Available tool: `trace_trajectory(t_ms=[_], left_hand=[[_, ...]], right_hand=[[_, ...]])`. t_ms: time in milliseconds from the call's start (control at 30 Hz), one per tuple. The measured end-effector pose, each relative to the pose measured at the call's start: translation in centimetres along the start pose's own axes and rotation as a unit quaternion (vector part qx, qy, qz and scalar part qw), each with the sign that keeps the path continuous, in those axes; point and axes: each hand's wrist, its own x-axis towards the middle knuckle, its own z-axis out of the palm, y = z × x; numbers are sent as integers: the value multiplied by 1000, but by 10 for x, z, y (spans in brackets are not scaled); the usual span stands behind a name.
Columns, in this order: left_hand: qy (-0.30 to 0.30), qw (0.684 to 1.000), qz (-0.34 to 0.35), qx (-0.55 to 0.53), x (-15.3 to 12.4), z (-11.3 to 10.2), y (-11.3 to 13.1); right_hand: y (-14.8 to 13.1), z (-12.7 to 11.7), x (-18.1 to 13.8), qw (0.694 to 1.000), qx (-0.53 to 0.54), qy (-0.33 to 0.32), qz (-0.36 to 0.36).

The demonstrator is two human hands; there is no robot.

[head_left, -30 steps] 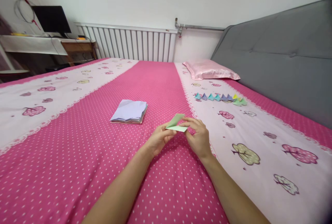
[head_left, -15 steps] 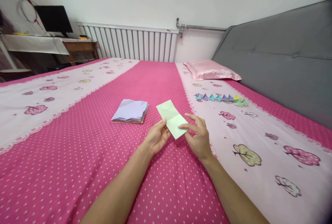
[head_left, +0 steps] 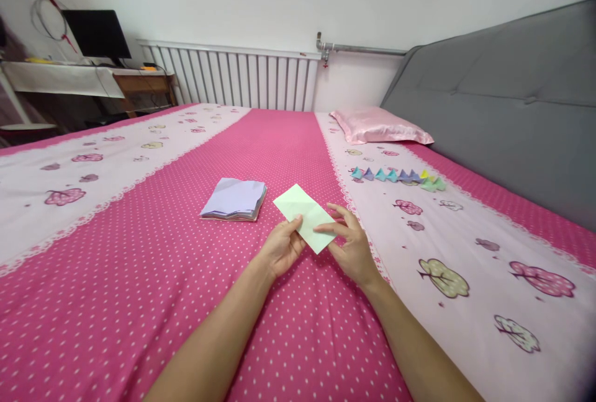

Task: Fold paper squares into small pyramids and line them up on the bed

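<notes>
A pale green sheet of paper (head_left: 305, 211), folded into a rectangle, is held tilted above the bed in the head view. My left hand (head_left: 285, 247) pinches its lower left edge, the thumb lying on top. At the right end, my right hand (head_left: 351, 242) grips the paper between the thumb beneath and a finger on its face; the other fingers are lifted away. To the left of the hands lies a stack of square paper (head_left: 235, 197) with a lavender sheet uppermost. Several small folded paper pieces (head_left: 391, 175) in blue, purple, yellow and green stand in a row at the right.
A pink polka-dot bedspread (head_left: 274, 141) covers the bed. A pink pillow (head_left: 379, 126) rests near the grey headboard (head_left: 493, 92). Beyond the bed are a white radiator (head_left: 233, 76) and a desk with a black monitor (head_left: 97, 34).
The green paper has turned and flattened out, its far end swinging left and slightly down. My left thumb has slid further onto it, and my right hand has shifted slightly left.
</notes>
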Motion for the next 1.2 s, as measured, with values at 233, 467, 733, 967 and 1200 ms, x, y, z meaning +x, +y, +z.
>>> trace_trajectory(t_ms=[233,467,733,967,1200], left_hand=[[-20,999,-38,-21,-3,2,3],[-48,998,-50,4,-5,2,2],[-90,987,-20,129,-8,2,-1],[-36,983,8,178,-3,-5,-7],[-20,985,9,170,-1,-6,-6]], right_hand=[[2,0,1,999,37,17,35],[0,-1,1,991,68,52,101],[-3,2,1,961,170,110,190],[-8,3,3,950,220,87,203],[-4,4,2,942,245,58,221]])
